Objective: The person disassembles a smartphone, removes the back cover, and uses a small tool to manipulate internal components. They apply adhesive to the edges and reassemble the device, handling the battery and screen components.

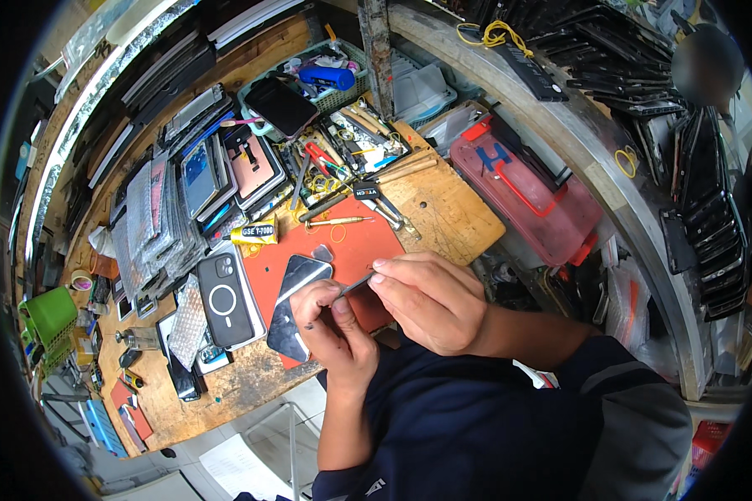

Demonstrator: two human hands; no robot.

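Note:
Over the near edge of the red mat (316, 241), both of my hands come together around a thin dark strip (356, 286), too small to identify further. My left hand (340, 332) is closed, pinching its lower end between thumb and fingers. From the right, my right hand (434, 302) pinches at the upper end with thumb and index finger; any smaller piece there cannot be made out. A dark glossy smartphone (290, 321) lies on the mat, partly behind my left hand. Just above it is a small grey piece (322, 252). A slim screwdriver (337, 221) rests farther back.
Left of the mat are a black phone case (222, 299), a yellow tube (255, 233) and stacked bubble-wrapped packs (154, 217). Behind stand a tray of tools (342, 150) and a green basket (362, 73). A red lidded box (526, 192) sits at the right, beside a metal shelf edge (610, 163).

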